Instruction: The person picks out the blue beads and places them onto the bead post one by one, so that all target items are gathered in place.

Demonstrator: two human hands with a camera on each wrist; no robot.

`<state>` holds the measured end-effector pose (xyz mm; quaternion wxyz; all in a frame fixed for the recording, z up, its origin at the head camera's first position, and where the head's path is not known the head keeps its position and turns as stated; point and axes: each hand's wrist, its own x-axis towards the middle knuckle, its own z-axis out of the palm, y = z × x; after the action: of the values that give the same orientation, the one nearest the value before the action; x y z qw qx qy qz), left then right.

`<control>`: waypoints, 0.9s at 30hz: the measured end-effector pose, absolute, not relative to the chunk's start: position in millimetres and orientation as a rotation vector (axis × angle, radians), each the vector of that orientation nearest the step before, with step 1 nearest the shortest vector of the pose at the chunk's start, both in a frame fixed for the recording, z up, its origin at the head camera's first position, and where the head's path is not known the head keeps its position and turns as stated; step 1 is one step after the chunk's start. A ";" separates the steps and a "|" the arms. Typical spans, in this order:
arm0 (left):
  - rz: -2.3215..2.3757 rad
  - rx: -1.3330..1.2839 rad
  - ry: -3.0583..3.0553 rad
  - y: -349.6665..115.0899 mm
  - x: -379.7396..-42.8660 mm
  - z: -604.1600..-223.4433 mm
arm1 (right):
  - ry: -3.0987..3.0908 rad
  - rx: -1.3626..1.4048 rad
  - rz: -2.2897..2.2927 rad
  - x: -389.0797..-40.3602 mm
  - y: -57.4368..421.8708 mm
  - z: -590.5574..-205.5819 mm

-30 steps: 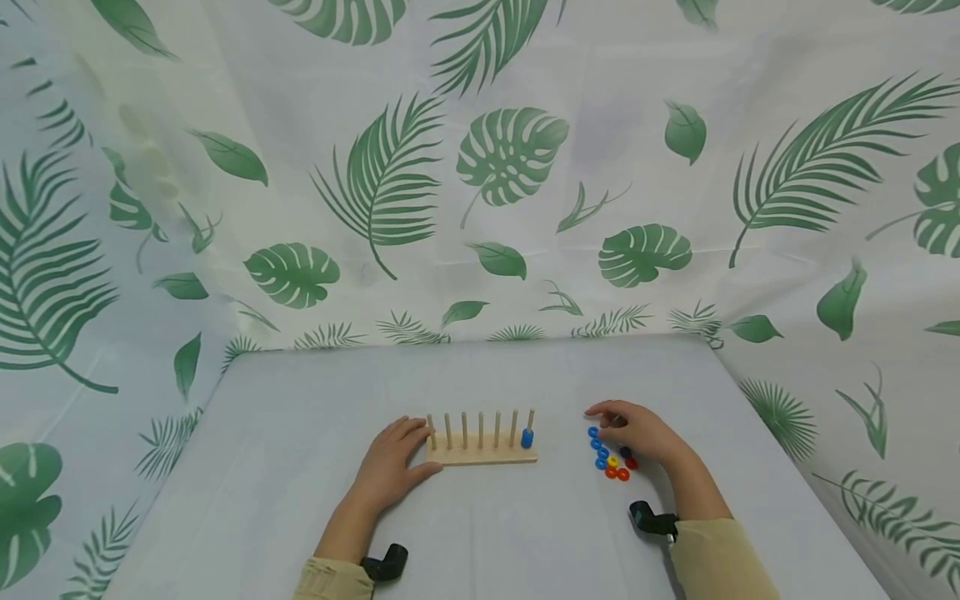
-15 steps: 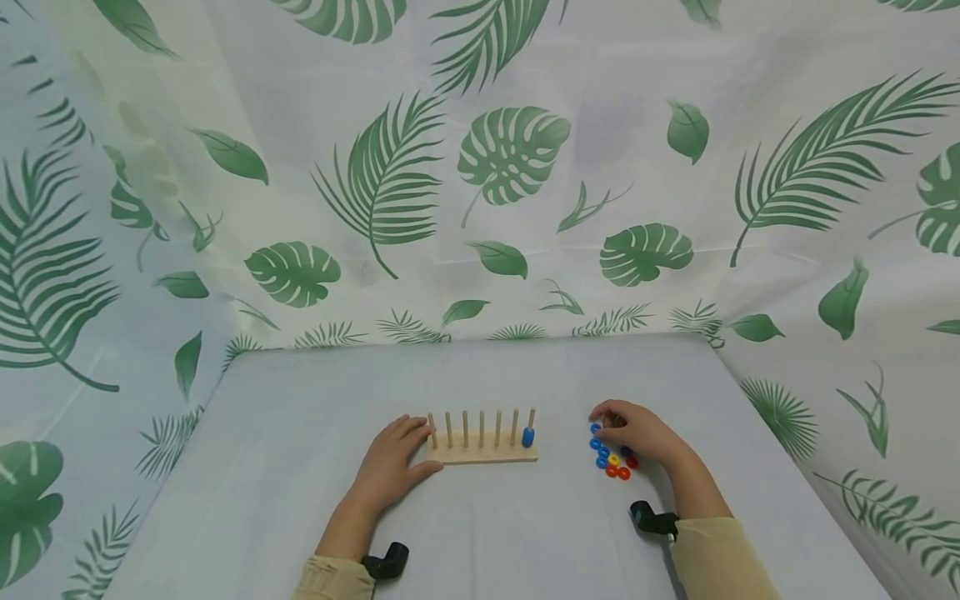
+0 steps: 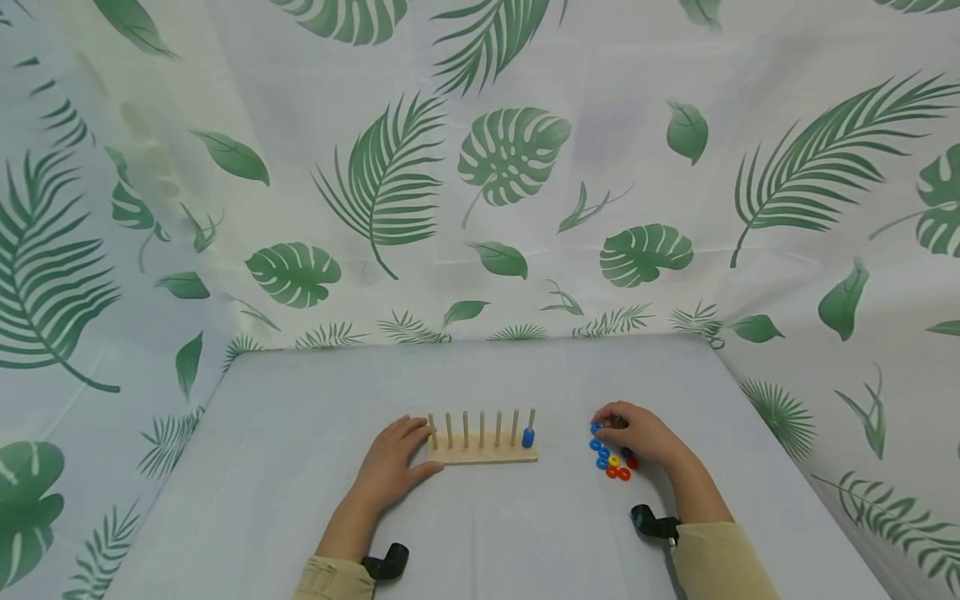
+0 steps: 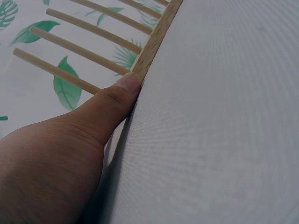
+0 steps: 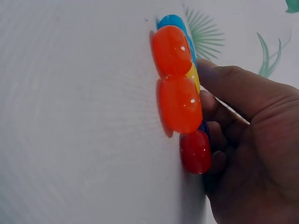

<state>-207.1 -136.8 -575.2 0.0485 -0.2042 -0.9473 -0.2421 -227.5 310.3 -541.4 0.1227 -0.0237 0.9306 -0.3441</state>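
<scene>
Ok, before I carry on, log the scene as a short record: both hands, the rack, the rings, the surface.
Left hand: holds left end of wooden peg rack, thumb at near edge
Right hand: fingers at the farthest loose blue ring; grip unclear
Rack pegs: seven, upright
Right-end peg: blue rings, count unclear
Other six pegs: bare
Also loose, right of rack: more blue, yellow ring, two orange rings, red ring, dark blue ring
Surface: white tabletop
</scene>
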 end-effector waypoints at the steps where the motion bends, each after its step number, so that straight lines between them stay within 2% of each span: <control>1: -0.736 -0.623 -2.888 -136.8 -207.1 -575.2 | 2.715 -0.064 -1.006 -227.0 310.0 -540.8; 10: -0.748 -0.621 -2.886 -137.5 -206.9 -575.7 | 2.799 -0.080 -0.949 -224.0 305.6 -531.3; 27: -0.748 -0.630 -2.883 -137.2 -207.0 -575.4 | 2.860 -0.483 -1.045 -213.9 251.9 -477.2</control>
<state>-207.0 -137.2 -575.4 0.0487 -0.2068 -0.9459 -0.2454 -213.9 251.9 -477.2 0.0294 -0.1565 0.9273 -0.3389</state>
